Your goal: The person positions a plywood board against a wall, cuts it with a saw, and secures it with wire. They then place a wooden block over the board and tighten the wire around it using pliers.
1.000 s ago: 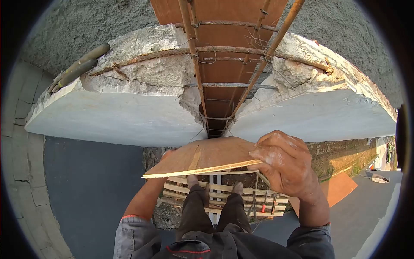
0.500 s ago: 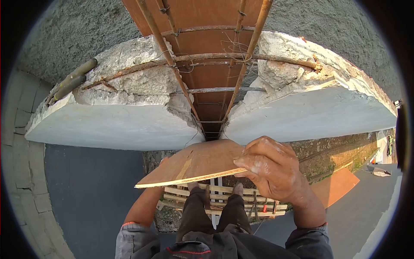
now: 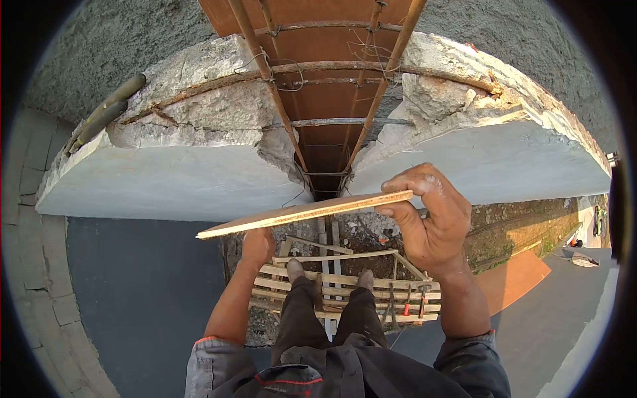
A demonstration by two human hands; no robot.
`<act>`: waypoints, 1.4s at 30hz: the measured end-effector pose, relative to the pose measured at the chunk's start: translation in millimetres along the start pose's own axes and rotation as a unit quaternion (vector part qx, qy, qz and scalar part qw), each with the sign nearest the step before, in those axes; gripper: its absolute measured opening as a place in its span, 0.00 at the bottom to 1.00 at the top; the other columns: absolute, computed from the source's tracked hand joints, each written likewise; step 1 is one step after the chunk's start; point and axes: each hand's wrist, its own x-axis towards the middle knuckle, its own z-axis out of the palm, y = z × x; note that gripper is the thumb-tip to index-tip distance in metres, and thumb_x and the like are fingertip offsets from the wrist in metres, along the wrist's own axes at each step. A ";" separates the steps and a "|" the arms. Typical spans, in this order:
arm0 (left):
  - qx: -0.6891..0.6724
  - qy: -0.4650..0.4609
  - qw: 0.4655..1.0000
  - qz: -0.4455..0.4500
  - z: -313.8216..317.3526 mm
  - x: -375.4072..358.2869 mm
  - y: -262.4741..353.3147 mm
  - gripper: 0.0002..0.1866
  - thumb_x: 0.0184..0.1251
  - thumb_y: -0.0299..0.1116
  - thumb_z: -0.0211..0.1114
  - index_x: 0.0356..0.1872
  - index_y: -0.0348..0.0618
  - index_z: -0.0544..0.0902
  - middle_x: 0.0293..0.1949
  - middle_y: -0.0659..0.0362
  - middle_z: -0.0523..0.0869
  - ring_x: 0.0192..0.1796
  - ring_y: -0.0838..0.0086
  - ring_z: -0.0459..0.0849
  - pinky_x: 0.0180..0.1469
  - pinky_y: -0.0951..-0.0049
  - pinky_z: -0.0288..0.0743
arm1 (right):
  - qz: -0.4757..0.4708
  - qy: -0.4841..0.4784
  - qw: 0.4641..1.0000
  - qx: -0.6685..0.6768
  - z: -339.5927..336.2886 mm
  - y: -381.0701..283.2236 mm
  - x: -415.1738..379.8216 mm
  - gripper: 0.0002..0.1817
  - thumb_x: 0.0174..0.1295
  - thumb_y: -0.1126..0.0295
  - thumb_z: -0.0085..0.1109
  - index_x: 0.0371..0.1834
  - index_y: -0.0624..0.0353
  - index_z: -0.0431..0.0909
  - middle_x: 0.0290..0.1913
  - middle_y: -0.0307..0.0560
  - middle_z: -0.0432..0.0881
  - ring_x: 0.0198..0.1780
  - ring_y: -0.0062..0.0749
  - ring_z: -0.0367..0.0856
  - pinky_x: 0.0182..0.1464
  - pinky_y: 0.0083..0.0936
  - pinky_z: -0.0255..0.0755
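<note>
A plywood board (image 3: 305, 212) is held out in front of the wall gap, its pale edge towards me and slanting up to the right. My right hand (image 3: 434, 215) pinches its right end between thumb and fingers, with whitish dust on the skin. Lower left, my left hand (image 3: 257, 245) is at the board's underside; its fingertips are hidden behind the panel. Beyond the board, steel rebar (image 3: 312, 67) tied with thin wire crosses a gap in the broken wall (image 3: 199, 113). A brown panel (image 3: 325, 50) backs the gap.
A tool with two dark handles (image 3: 109, 119) lies on the wall top at left. Below, my feet stand on a slatted wooden platform (image 3: 345, 292), where a red-handled tool (image 3: 407, 309) hangs. An orange-brown sheet (image 3: 514, 282) lies lower right, beside a dark grey surface (image 3: 146, 278).
The board has risen at its right end and turned edge-on, showing less of its face. My right hand has moved up and slightly right; more of my left hand now shows below the board.
</note>
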 end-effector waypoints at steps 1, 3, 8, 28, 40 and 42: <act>-0.022 -0.026 0.999 -0.019 -9.8 3.0 3.3 0.14 0.62 0.22 0.55 0.46 0.40 0.84 0.44 0.38 0.85 0.48 0.41 0.82 0.50 0.49 0.76 | -0.011 0.017 0.999 -0.045 1.8 1.6 6.7 0.09 0.57 0.78 0.69 0.39 0.67 0.81 0.31 0.50 0.82 0.32 0.36 0.83 0.35 0.27 0.76; 0.024 0.030 0.998 0.042 -2.5 9.2 -11.8 0.14 0.62 0.26 0.55 0.45 0.45 0.85 0.36 0.40 0.87 0.41 0.43 0.85 0.47 0.49 0.79 | 0.005 0.031 0.998 -0.052 6.5 7.5 18.3 0.09 0.56 0.78 0.70 0.39 0.67 0.81 0.32 0.50 0.83 0.32 0.35 0.83 0.35 0.27 0.76; 0.063 -0.002 0.998 -0.010 -6.6 20.7 -16.8 0.14 0.61 0.26 0.55 0.45 0.45 0.85 0.35 0.43 0.88 0.42 0.47 0.87 0.48 0.51 0.80 | 0.059 0.073 0.995 -0.032 12.5 10.3 23.5 0.11 0.55 0.78 0.72 0.39 0.68 0.81 0.33 0.50 0.85 0.34 0.29 0.83 0.38 0.25 0.77; -0.044 0.009 0.999 0.001 -3.9 13.1 -21.9 0.10 0.62 0.26 0.57 0.42 0.41 0.83 0.35 0.41 0.87 0.42 0.46 0.86 0.48 0.50 0.79 | -0.205 -0.126 0.879 -0.412 86.7 -48.8 57.8 0.21 0.51 0.55 0.73 0.27 0.56 0.71 0.24 0.42 0.69 0.29 0.36 0.73 0.33 0.32 0.66; -0.005 -0.004 1.000 0.026 -14.1 46.7 -42.2 0.09 0.61 0.26 0.58 0.39 0.41 0.84 0.34 0.43 0.87 0.41 0.48 0.87 0.47 0.51 0.80 | -0.171 -0.107 0.873 -0.444 94.8 -49.9 65.7 0.20 0.51 0.56 0.74 0.27 0.56 0.73 0.23 0.43 0.72 0.26 0.38 0.74 0.30 0.33 0.67; 0.006 -0.002 0.999 0.039 -16.7 49.5 -41.6 0.09 0.61 0.26 0.58 0.39 0.41 0.84 0.33 0.43 0.87 0.41 0.47 0.87 0.47 0.51 0.80 | -0.154 -0.095 0.882 -0.436 98.9 -44.4 74.8 0.21 0.52 0.53 0.74 0.27 0.56 0.73 0.24 0.43 0.73 0.26 0.37 0.75 0.29 0.33 0.67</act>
